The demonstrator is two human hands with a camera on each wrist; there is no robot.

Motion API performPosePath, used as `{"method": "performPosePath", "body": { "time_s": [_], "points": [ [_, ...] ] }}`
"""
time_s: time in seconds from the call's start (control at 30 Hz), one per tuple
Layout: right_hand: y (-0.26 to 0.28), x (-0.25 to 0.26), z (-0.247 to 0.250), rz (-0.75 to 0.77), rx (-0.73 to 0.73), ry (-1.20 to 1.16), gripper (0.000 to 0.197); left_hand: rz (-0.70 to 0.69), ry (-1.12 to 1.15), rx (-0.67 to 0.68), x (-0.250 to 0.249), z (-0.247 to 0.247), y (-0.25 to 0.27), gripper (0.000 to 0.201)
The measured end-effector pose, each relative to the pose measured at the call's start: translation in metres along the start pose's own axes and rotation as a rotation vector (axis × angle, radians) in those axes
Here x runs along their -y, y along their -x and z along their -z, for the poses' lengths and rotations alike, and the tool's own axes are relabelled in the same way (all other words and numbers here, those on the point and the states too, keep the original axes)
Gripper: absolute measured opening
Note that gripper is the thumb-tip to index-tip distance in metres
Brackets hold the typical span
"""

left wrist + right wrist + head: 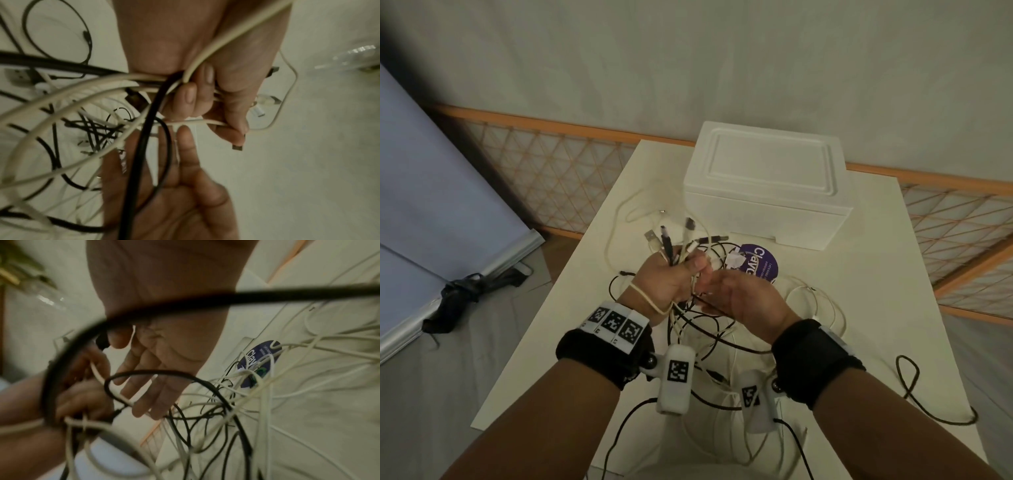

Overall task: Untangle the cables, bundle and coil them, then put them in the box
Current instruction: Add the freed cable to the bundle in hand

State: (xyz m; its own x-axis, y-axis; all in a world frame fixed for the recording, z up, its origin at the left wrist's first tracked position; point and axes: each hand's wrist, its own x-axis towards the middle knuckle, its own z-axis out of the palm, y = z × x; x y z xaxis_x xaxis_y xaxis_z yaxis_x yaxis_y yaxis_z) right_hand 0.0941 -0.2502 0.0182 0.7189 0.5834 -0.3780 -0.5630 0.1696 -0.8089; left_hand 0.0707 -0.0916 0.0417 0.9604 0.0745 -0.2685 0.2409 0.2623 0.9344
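the plug ends of the tangled black and cream cables (674,246) are clenched in the left hand (667,281) above the worktop (592,260); the right hand (739,294), fingers loose and holding nothing, should be run down one strand to free it. the closed white foam box (767,185) sits behind.

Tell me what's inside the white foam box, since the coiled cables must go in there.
Nothing of the inside shows: the white foam box has its lid on. The cables are all outside, gripped by the left hand or spread on the table.
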Motion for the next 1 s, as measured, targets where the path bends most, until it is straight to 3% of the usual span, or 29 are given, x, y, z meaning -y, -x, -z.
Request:
{"method": "performPosePath", "body": {
  "time_s": [0.07, 0.17, 0.23, 0.3, 0.33, 0.43, 0.5, 0.57, 0.63, 0.67, 0.77, 0.87, 0.9, 1.0],
  "points": [
    [-0.001, -0.007, -0.004, 0.022, 0.035, 0.241, 0.024, -0.004, 0.072, -0.041, 0.0, 0.0, -0.001, 0.014],
    [-0.007, -0.008, -0.008, 0.228, -0.054, 0.849, 0.018, 0.023, 0.122, -0.058, -0.002, -0.003, 0.003, 0.013],
    [-0.013, -0.005, -0.009, 0.328, -0.134, 1.037, 0.013, 0.048, 0.123, -0.039, 0.0, -0.006, 0.008, 0.015],
    [-0.014, 0.001, -0.01, 0.383, -0.215, 0.966, 0.01, 0.076, -0.033, -0.039, 0.017, 0.002, 0.003, 0.015],
    [-0.013, 0.005, -0.012, 0.429, -0.259, 0.891, 0.012, 0.104, -0.222, -0.039, 0.027, 0.008, 0.001, 0.016],
    [-0.003, 0.032, -0.018, 0.559, -0.36, 0.519, 0.018, 0.302, -0.82, 0.043, 0.069, 0.034, -0.001, 0.044],
    [0.007, 0.056, -0.018, 0.62, -0.358, 0.297, 0.015, 0.346, -0.989, 0.076, 0.104, 0.056, -0.004, 0.037],
    [0.012, 0.067, -0.011, 0.659, -0.367, 0.309, 0.014, 0.357, -0.975, 0.007, 0.118, 0.07, -0.007, 0.032],
    [0.013, 0.063, -0.009, 0.675, -0.396, 0.408, 0.019, 0.312, -0.739, -0.029, 0.121, 0.07, -0.014, 0.035],
    [0.012, 0.058, -0.011, 0.667, -0.4, 0.419, 0.02, 0.28, -0.608, -0.025, 0.099, 0.054, -0.006, 0.036],
    [0.01, 0.047, -0.024, 0.621, -0.382, 0.374, 0.018, 0.187, -0.274, 0.139, 0.061, 0.016, 0.007, 0.034],
    [0.009, 0.045, -0.038, 0.61, -0.316, 0.322, 0.017, 0.057, -0.32, 0.137, 0.051, -0.006, 0.009, 0.02],
    [0.009, 0.045, -0.041, 0.613, -0.299, 0.303, 0.016, -0.004, -0.379, 0.083, 0.05, -0.008, 0.008, 0.013],
    [0.011, 0.052, -0.043, 0.617, -0.256, 0.206, 0.012, -0.141, -0.421, -0.129, 0.046, 0.0, 0.001, 0.02]
  ]
}}
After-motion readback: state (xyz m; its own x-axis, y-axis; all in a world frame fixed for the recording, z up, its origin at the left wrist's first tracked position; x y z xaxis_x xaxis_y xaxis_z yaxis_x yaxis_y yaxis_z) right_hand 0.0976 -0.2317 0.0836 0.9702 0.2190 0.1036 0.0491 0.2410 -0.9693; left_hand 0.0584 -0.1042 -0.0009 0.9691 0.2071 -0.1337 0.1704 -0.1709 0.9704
